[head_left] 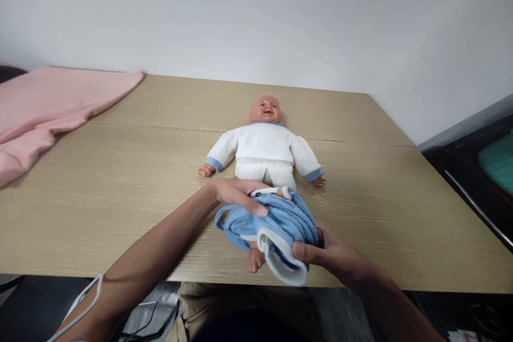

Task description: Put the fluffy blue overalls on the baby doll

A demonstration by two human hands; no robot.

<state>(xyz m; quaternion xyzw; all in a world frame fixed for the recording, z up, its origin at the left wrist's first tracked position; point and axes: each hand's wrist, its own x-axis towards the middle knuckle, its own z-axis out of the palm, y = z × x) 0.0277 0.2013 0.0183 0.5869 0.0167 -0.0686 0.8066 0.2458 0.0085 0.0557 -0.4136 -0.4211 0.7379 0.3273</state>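
Both my hands are on a bunched-up blue garment (282, 219), a soft terry piece with a white trimmed edge (280, 266). It sits at the near end of the table (120, 187), over the legs of a baby doll (264, 144). My left hand (237, 195) lies over the far left side of the bundle, just below the doll's hips, with the fingers curled down on the blue fabric and gripping it. My right hand (326, 254) is at the near right side, close to the table's edge. Its thumb and fingers are pinched shut on the garment where the blue meets the white trim. So the garment lies between my hands, touching both, with the left hand farther from me and the right hand nearer.

The doll lies on its back, head away from me and arms spread to either side, in a white top with blue cuffs and white bottoms. One bare foot (254, 261) pokes out from under the bundle toward me; the other leg is hidden by the cloth.

At the top of the bundle, beside my left hand, a small printed patch (274, 191) shows white, orange and dark marks. I cannot read any letters there, and I see no brand or label elsewhere.

A pink cloth (48, 109) lies well apart on the far left of the table. A white cable (86, 296) runs along my left forearm.
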